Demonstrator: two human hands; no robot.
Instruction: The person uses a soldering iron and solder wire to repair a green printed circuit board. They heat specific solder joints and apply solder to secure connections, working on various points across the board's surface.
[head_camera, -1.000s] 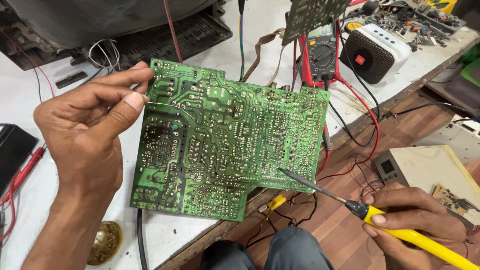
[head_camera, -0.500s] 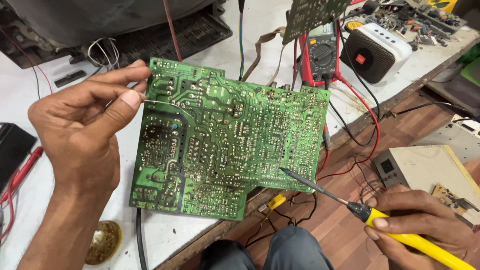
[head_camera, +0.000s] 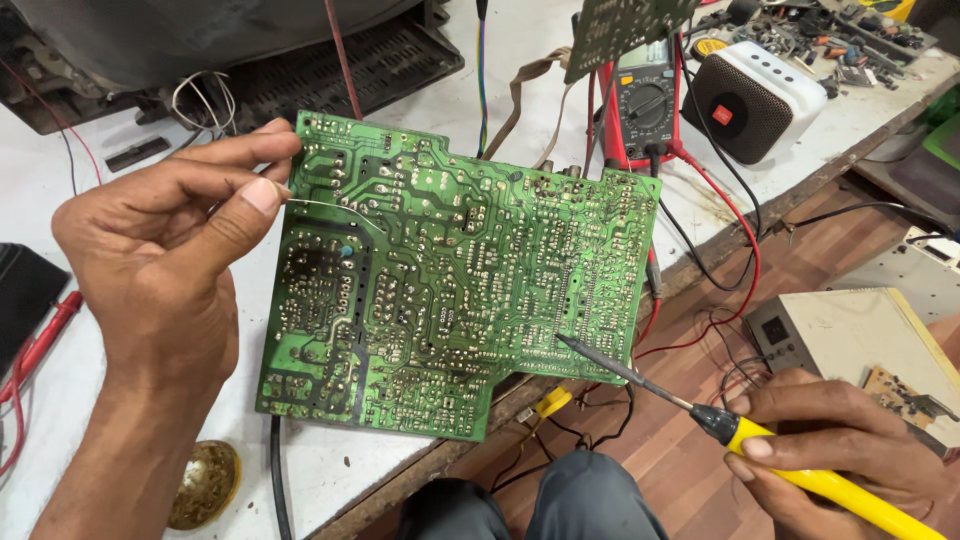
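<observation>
A cluttered white workbench (head_camera: 90, 190) is seen from above, with a green circuit board (head_camera: 460, 290) lying solder side up at its front edge.

A thin strand of solder wire (head_camera: 325, 206) is pinched in the left hand (head_camera: 165, 270) over the board's upper left corner. A yellow-handled soldering iron (head_camera: 760, 450) is gripped in the right hand (head_camera: 840, 450), its tip touching the board's lower right area. A multimeter (head_camera: 645, 100) and a small speaker (head_camera: 750, 95) are seen behind.

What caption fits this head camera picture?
Left hand feeds solder wire to a green circuit board; right hand touches it with a yellow soldering iron.
</observation>
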